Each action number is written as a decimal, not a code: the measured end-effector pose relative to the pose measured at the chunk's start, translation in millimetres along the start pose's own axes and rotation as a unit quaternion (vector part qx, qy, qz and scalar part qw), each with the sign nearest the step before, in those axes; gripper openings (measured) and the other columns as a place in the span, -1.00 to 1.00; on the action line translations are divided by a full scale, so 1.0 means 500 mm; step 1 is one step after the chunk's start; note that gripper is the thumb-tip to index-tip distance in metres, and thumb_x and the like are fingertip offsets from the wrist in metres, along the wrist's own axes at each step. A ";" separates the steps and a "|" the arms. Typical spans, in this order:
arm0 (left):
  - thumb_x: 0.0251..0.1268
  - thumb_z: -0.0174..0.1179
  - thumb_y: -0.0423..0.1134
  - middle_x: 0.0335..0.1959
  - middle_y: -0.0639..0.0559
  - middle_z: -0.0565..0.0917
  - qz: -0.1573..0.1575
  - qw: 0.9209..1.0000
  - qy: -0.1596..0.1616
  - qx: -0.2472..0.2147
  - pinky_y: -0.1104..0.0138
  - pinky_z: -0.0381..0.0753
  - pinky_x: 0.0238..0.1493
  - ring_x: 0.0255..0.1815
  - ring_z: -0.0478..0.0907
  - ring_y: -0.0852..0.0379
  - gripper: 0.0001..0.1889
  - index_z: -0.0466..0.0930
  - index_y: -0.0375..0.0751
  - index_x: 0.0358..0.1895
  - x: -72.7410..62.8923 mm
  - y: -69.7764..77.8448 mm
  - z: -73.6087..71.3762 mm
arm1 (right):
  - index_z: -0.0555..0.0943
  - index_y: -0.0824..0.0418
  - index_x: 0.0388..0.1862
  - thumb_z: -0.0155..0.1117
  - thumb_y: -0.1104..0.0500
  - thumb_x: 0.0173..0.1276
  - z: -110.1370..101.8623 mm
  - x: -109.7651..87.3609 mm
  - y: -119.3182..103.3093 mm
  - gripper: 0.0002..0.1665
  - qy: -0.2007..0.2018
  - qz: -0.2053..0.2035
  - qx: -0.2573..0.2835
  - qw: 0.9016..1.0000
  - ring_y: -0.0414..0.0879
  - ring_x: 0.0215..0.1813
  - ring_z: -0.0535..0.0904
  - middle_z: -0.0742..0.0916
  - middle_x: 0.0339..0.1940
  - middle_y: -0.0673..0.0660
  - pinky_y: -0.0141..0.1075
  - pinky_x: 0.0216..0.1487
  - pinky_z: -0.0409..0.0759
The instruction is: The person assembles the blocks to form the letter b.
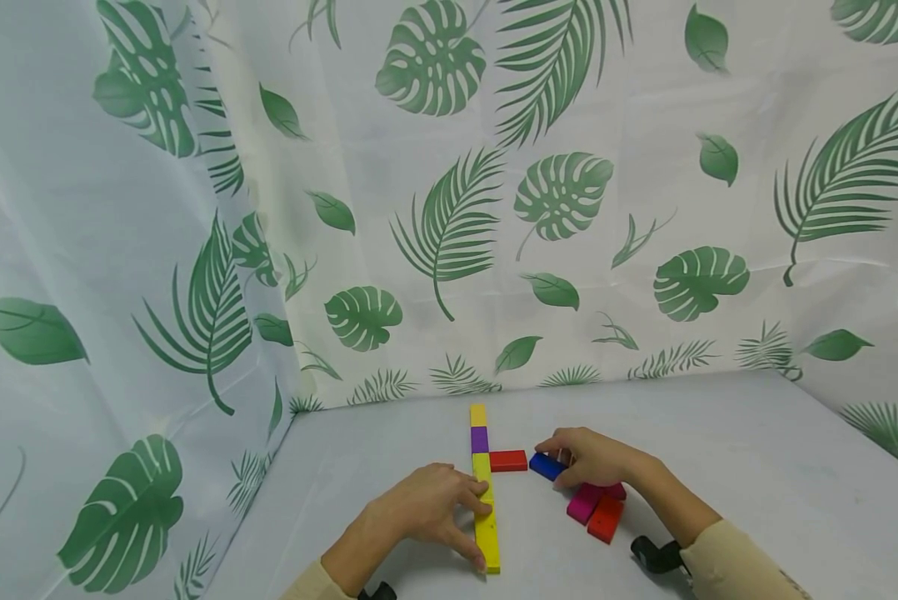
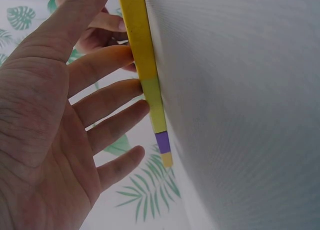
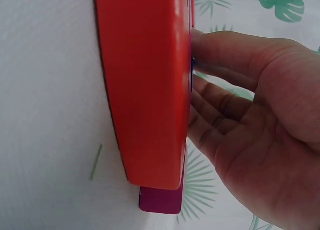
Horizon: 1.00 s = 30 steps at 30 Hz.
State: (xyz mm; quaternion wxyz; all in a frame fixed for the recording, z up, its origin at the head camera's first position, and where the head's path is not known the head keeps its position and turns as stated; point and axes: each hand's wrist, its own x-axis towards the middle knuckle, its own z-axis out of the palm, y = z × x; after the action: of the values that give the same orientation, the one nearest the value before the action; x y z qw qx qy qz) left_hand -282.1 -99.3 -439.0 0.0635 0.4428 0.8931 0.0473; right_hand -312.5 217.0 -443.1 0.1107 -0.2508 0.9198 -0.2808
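A straight row runs away from me on the table: a long yellow block [image 1: 487, 542] nearest, a lighter yellow block [image 2: 156, 104], a purple block [image 1: 479, 439] and a small yellow block [image 1: 478, 415] at the far end. My left hand [image 1: 424, 503] lies along its left side, fingers extended and fingertips at the near yellow blocks. From the row's right side a red block [image 1: 508, 461] juts out. Just right of that, my right hand [image 1: 595, 458] pinches a blue block [image 1: 545, 467] between thumb and fingers, angled close over the table.
Beneath and in front of my right hand lie a magenta block [image 1: 584, 502] and an orange-red block [image 1: 606, 519], with another magenta block [image 1: 616, 492] partly hidden behind. A white leaf-print curtain [image 1: 449, 342] closes off the back and left of the white table [image 1: 374, 433].
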 end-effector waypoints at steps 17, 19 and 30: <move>-0.04 0.37 0.54 0.40 0.24 0.59 0.002 1.000 -0.001 -0.005 0.09 0.43 0.53 0.42 0.52 0.30 -0.25 0.68 0.34 0.25 -0.001 0.001 -0.001 | 0.65 0.14 0.33 0.58 0.18 0.26 0.003 0.004 0.005 -0.36 0.003 -0.004 -0.010 1.000 -0.06 0.04 0.61 0.71 -0.04 0.01 -0.08 0.03 0.79; -0.03 0.38 0.53 0.40 0.24 0.59 -0.001 1.000 -0.004 -0.008 0.09 0.43 0.54 0.42 0.52 0.30 -0.25 0.68 0.33 0.26 -0.002 0.003 -0.004 | 0.66 0.15 0.32 0.59 0.18 0.25 0.003 0.004 0.005 -0.36 0.003 -0.008 -0.010 1.000 -0.06 0.03 0.61 0.71 -0.04 0.03 -0.08 0.02 0.79; -0.03 0.40 0.51 0.40 0.25 0.59 -0.010 1.000 -0.010 -0.015 0.09 0.42 0.55 0.42 0.52 0.31 -0.26 0.68 0.33 0.26 -0.003 0.008 -0.007 | 0.65 0.15 0.33 0.58 0.18 0.25 0.002 0.002 0.006 -0.36 0.001 -0.015 -0.009 1.000 -0.06 0.03 0.61 0.72 -0.03 0.04 -0.07 0.04 0.78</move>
State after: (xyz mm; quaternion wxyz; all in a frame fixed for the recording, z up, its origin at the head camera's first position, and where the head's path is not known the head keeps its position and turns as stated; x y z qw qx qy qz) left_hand -278.5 -98.2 -434.7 0.0796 0.4335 0.8959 0.0551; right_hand -314.2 218.0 -445.8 0.1036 -0.2650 0.9185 -0.2746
